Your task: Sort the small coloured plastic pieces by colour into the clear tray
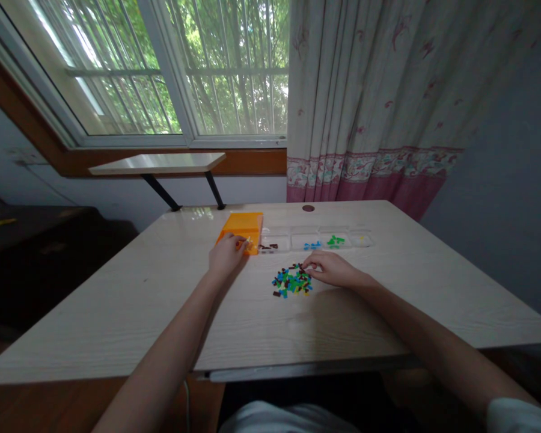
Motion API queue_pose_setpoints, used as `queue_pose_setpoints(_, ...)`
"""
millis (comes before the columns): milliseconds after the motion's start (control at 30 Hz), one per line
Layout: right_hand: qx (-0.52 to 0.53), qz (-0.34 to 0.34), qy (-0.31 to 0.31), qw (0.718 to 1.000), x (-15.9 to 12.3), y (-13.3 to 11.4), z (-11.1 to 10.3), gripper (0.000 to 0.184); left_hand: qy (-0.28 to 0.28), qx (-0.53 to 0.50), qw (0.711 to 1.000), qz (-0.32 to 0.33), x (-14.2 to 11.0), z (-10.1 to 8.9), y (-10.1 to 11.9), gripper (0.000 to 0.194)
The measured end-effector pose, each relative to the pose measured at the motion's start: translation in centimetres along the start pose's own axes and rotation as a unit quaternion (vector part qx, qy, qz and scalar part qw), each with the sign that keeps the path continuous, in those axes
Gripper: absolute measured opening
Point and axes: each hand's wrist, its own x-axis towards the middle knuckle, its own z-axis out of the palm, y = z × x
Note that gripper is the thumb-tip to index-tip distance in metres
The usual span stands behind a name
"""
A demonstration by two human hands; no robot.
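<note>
A pile of small coloured pieces (291, 281), blue, green, brown and yellow, lies on the pale wooden table (117, 300). My right hand (331, 268) rests at the pile's right edge, fingertips pinched on a piece too small to name. My left hand (226, 252) is curled at the near corner of an orange lid (242, 228), its fingers touching that corner. To the right of the lid a clear tray (315, 239) with several compartments holds sorted pieces: brown (267, 246), blue (312, 245), green (335, 241) and yellow (362, 239).
A window with bars (171, 66) and a small shelf on brackets (157, 163) stand behind the table. A patterned curtain (388, 90) hangs at the right. Dark furniture (31, 240) sits left of the table. A round cable hole (308, 208) marks the far edge.
</note>
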Motion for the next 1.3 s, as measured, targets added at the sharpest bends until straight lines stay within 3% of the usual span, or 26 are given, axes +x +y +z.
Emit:
queue_pose_setpoints(200,0.003,-0.003,-0.014,1.000,0.2,0.0,0.0,0.017,0.030,-0.067,0.996,0.047,-0.2,-0.2,1.2,0.025)
queue_pose_setpoints(367,0.002,-0.010,-0.015,1.000,0.2,0.0,0.0,0.019,-0.077,-0.144,0.970,0.180,-1.7,-0.4,4.8,0.021)
queue_pose_setpoints(567,0.006,-0.015,-0.027,1.000,0.1,-0.1,-0.2,0.020,-0.159,-0.119,0.935,0.293,-3.3,-0.7,8.5,0.022)
queue_pose_setpoints(1300,0.008,-0.024,-0.021,0.999,0.3,-0.6,0.3,0.015,-0.184,-0.091,0.931,0.302,-3.5,-0.6,8.7,0.021)
